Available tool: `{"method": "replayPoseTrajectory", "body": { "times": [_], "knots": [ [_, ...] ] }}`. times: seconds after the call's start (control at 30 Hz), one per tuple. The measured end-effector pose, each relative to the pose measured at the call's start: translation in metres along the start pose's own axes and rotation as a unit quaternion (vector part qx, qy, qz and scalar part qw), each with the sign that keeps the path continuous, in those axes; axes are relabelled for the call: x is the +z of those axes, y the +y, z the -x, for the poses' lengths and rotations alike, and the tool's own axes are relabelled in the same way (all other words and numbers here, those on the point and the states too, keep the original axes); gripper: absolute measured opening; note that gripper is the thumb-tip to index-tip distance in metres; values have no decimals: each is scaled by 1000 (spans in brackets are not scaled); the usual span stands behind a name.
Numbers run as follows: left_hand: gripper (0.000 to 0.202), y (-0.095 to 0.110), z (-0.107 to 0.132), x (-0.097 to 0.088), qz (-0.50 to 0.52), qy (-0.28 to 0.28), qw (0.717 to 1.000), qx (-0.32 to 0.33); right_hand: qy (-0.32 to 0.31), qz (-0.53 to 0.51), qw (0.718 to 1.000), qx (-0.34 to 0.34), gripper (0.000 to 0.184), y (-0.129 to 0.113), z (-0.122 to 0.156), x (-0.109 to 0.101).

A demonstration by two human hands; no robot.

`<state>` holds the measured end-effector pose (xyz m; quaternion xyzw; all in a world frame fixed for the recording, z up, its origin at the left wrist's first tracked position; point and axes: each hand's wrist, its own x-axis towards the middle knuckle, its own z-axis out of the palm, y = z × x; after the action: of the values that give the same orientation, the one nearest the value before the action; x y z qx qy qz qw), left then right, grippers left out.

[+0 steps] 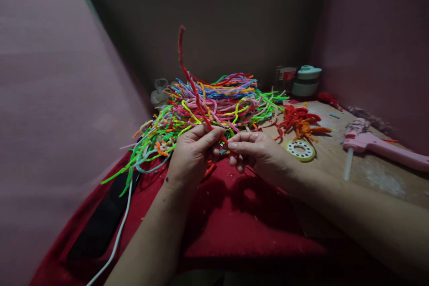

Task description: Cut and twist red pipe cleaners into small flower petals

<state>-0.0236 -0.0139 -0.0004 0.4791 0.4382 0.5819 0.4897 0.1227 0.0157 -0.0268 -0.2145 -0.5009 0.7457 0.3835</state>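
A red pipe cleaner (195, 87) runs between my two hands, its free end rising up and to the left above them. My left hand (194, 147) pinches it between thumb and fingers. Close beside it, my right hand (250, 147) grips the lower part of the same pipe cleaner with its fingertips. Part of the red strand is hidden by my fingers. Just behind my hands lies a large heap of multicoloured pipe cleaners (228, 91). To the right sit red and orange pipe-cleaner pieces (296, 118).
A pink glue gun (385, 145) rests on a brown board (372, 174) at right, near a yellow tape roll (300, 150). A pale green-topped container (306, 80) stands behind. On the red cloth (254, 232), a black phone-like slab (100, 219) lies left beside a white cable (122, 228).
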Motion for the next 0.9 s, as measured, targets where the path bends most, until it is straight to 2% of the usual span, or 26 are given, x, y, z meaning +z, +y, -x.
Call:
{"method": "replayPoseTrajectory", "body": {
  "times": [0.27,0.4,0.73,0.9],
  "knots": [
    [13,0,0,3,38,10,998,-46,-15,-44,998,39,12,5,-3,-2],
    [16,-2,-2,1,42,16,998,-42,-14,-41,997,56,13,4,-4,-2],
    [12,1,0,5,39,27,998,-29,-33,-7,999,32,9,2,-3,-3],
    [13,1,0,6,59,52,997,-10,-38,-12,999,34,11,3,-2,-3]
  ]
}}
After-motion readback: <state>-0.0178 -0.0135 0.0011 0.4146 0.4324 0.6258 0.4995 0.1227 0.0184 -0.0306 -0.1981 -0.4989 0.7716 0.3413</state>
